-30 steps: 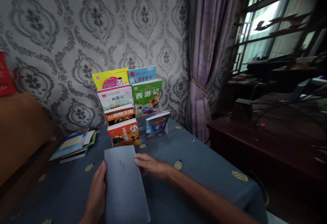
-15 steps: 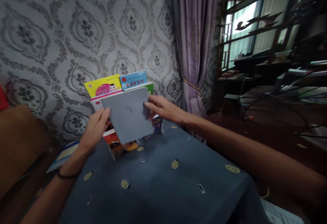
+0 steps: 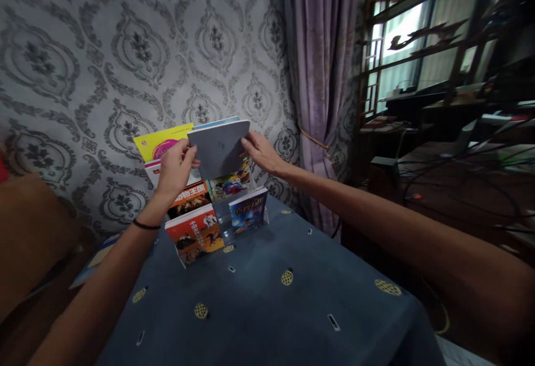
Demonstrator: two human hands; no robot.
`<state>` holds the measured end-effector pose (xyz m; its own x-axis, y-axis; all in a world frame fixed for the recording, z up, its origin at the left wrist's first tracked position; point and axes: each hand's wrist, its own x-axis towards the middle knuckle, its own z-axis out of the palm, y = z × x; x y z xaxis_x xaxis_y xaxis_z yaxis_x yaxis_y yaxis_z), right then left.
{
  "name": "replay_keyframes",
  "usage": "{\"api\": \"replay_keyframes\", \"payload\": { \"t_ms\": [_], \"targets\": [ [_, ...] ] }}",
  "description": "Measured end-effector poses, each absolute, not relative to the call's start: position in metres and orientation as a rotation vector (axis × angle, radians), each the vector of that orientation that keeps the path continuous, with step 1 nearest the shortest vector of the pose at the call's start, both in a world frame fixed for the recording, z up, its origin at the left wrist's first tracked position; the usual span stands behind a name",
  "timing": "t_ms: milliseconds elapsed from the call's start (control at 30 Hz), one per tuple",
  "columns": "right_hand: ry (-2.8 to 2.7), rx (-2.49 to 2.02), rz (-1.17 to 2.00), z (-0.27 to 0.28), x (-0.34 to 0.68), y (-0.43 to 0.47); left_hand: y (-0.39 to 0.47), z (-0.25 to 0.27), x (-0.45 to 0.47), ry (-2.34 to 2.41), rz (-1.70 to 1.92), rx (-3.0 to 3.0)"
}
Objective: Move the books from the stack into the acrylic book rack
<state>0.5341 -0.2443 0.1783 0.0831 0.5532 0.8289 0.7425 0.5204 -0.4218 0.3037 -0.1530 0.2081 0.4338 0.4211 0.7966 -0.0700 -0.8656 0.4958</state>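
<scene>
A grey-covered book point(image 3: 219, 151) with rounded corners is held upright between my hands, in front of the upper right part of a clear tiered book stand point(image 3: 225, 227). My left hand point(image 3: 176, 166) pinches its left edge. Fingers of my right hand point(image 3: 264, 151) are closed on its right edge. Behind it only a thin strip of a blue book point(image 3: 225, 120) shows. To the left stands a yellow book point(image 3: 152, 142), partly covered by my left hand. Lower tiers hold an animal book point(image 3: 192, 199), an orange-red book point(image 3: 196, 235) and a dark blue book point(image 3: 248, 213).
The stand is on a table with a dark blue patterned cloth point(image 3: 259, 299), against a papered wall point(image 3: 167, 48). A purple curtain point(image 3: 317, 76) hangs at its right. A cardboard box point(image 3: 37, 232) is at the left; cables and a shelf point(image 3: 418, 59) are at the right.
Both hands have raised the grey-covered book and moved it right and back. It now covers most of the blue book, while the lower-tier books have come into sight.
</scene>
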Motion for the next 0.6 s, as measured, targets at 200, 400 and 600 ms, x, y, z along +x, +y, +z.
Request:
{"api": "replay_keyframes", "payload": {
  "t_ms": [200,400,600],
  "targets": [
    [-1.543,-1.052,-0.184,0.173,0.546,-0.235,-0.154,0.210,0.311,0.284,1.434,2.263],
    [-1.527,-1.036,-0.185,0.175,0.560,-0.238,-0.157,0.214,0.323,0.280,1.398,2.284],
    [-1.507,-1.029,-0.162,0.163,0.567,-0.237,-0.152,0.202,0.335,0.292,1.371,2.299]
  ]
}}
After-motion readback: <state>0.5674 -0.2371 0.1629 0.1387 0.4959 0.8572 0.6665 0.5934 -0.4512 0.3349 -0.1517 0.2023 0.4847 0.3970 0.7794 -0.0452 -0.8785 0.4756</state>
